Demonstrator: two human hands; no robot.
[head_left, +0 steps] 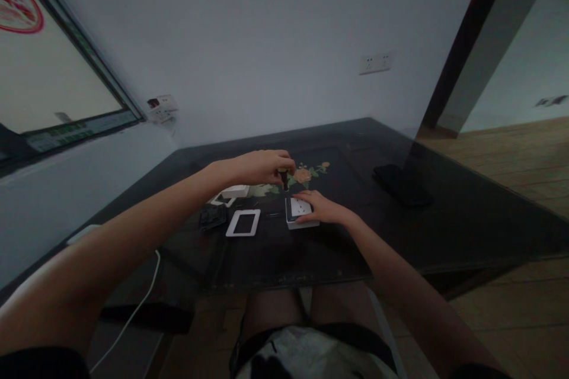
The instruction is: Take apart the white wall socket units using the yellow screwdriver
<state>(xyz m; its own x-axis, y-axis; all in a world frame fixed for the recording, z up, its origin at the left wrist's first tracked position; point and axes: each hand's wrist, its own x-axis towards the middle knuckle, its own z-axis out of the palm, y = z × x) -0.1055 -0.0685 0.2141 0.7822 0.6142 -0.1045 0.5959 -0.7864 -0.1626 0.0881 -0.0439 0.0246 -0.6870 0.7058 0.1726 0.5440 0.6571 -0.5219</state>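
Note:
A white wall socket [299, 208] sits in a white box-like base [304, 225] near the middle of the table. My right hand [323, 208] grips the socket from the right, its thumb at the near side and fingers over the far side. Above the socket's far left corner, my left hand [265, 167] is closed around a short, dark screwdriver [284, 180] that points downward. Whether its tip touches the socket cannot be made out. A white rectangular frame [230, 231] lies flat to the left of the socket.
Dark plastic parts [213, 217] and a white box [235, 191] lie left on the black table [355, 249]. A dark flat object [402, 185] rests on the right. A white cable [146, 293] hangs at the left edge. The wall holds an outlet [376, 63].

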